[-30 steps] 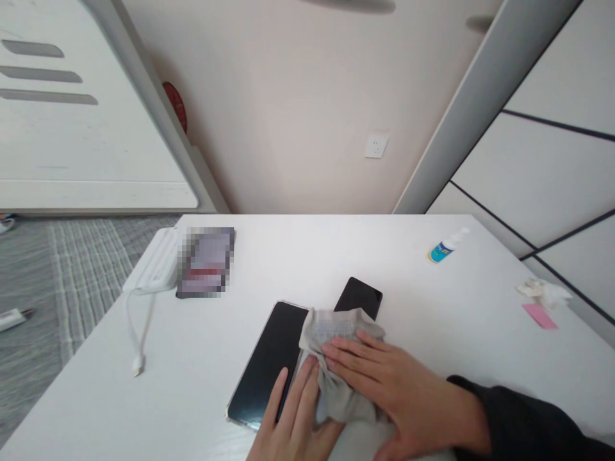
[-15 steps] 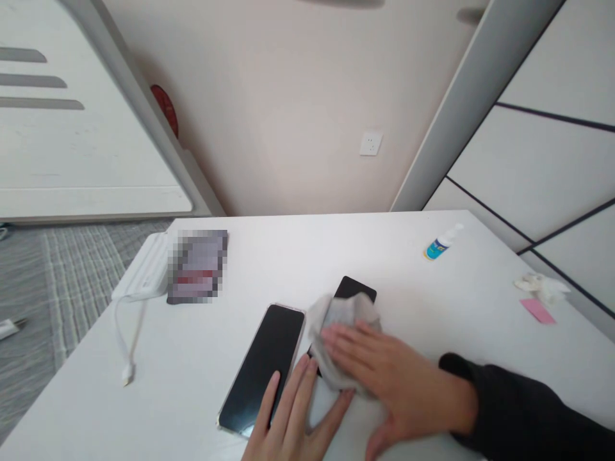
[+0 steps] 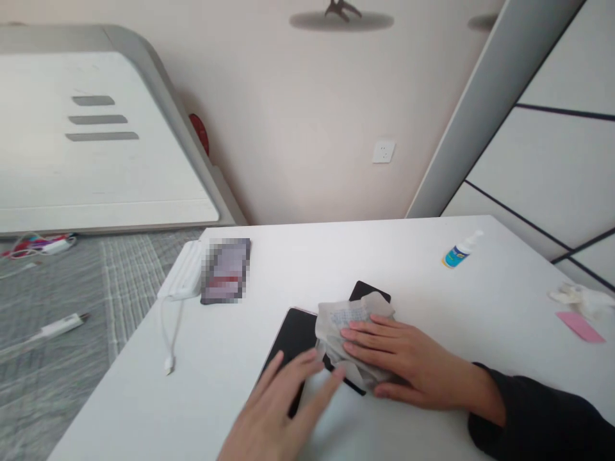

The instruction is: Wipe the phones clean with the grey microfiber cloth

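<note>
A white tabletop [image 3: 432, 282] stands against a pale wall. The right hand [image 3: 408, 362], fingers flat and unclenched, presses a crumpled grey cloth [image 3: 348, 330] onto a dark phone [image 3: 368, 292], mostly covered, so wiping looks midway. The left hand [image 3: 278, 410], fingers spread loose, rests on the second phone [image 3: 293, 333] just beside it.

Left: bare table [image 3: 202, 378], only the cable [image 3: 169, 333] crossing.
Far edge: bottle [image 3: 460, 251], power bank [image 3: 184, 280].
Right: pink slip [image 3: 580, 326], perhaps tissue.
</note>
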